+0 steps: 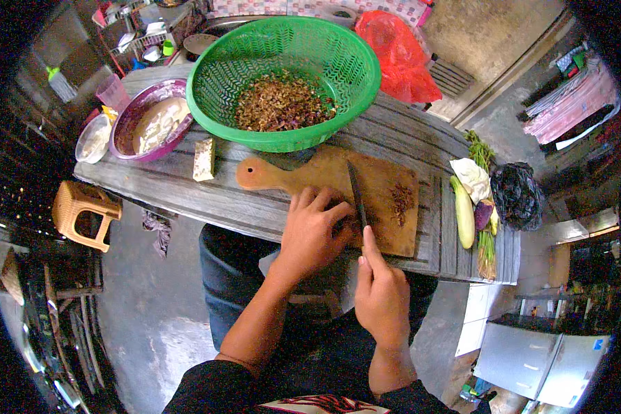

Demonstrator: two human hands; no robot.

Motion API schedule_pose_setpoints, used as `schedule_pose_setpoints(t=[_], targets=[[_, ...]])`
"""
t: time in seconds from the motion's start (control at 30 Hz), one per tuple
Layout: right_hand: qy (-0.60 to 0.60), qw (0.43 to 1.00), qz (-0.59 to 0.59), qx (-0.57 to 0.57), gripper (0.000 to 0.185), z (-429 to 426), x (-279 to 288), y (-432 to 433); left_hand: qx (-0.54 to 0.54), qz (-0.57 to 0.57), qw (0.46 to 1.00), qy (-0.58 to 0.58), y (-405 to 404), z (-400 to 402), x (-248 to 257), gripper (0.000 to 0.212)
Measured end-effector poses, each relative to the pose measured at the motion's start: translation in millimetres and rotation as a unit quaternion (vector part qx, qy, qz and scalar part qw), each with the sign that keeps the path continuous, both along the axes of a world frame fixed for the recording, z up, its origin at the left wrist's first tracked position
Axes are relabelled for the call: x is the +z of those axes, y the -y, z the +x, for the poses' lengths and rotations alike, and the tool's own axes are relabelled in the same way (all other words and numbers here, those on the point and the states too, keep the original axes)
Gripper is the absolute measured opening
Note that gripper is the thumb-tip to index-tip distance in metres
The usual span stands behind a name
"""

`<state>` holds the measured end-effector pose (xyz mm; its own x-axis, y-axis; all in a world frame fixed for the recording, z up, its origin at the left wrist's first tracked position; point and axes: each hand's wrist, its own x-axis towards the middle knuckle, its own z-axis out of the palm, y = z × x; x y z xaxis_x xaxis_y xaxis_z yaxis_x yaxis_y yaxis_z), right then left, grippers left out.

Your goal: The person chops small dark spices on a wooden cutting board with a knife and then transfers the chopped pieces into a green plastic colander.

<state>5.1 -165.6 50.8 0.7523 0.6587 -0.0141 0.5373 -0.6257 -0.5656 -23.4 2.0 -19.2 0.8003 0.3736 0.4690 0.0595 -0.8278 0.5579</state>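
Observation:
A wooden cutting board (315, 168) with a round-ended handle lies in front of me on a grey slatted wooden table. My right hand (383, 295) grips a kitchen knife (356, 191), index finger stretched along its spine and blade pointing away from me across the board. Just left of the blade, my left hand (318, 227) rests on the board with its fingers curled; whatever lies under them is hidden. Finely chopped brown bits (402, 202) sit at the board's right side. Behind the board stands a green plastic basket (284, 138) holding a heap of chopped brown food (284, 103).
A pale mottled block, perhaps tempeh (204, 159), lies left of the board. Beyond it are a purple basin (118, 129) of pale batter and a white bowl (94, 139). Vegetables (464, 212) and a black plastic bag (517, 196) lie at right; a red bag (398, 57) is behind.

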Motion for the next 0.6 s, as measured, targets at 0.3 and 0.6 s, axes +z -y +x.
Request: schedule_pose_setpoints(t=[0.3, 0.6], targets=[[0.024, 1.000, 0.009, 0.003, 0.053, 2, -10, 1, -0.004, -0.009, 1.000, -0.029, 0, -3, 3, 0.033], [0.031, 0.999, 0.004, 0.004, 0.055, -2, -7, 2, -0.006, -0.021, 0.999, -0.025, 0, -2, 1, 0.032]])
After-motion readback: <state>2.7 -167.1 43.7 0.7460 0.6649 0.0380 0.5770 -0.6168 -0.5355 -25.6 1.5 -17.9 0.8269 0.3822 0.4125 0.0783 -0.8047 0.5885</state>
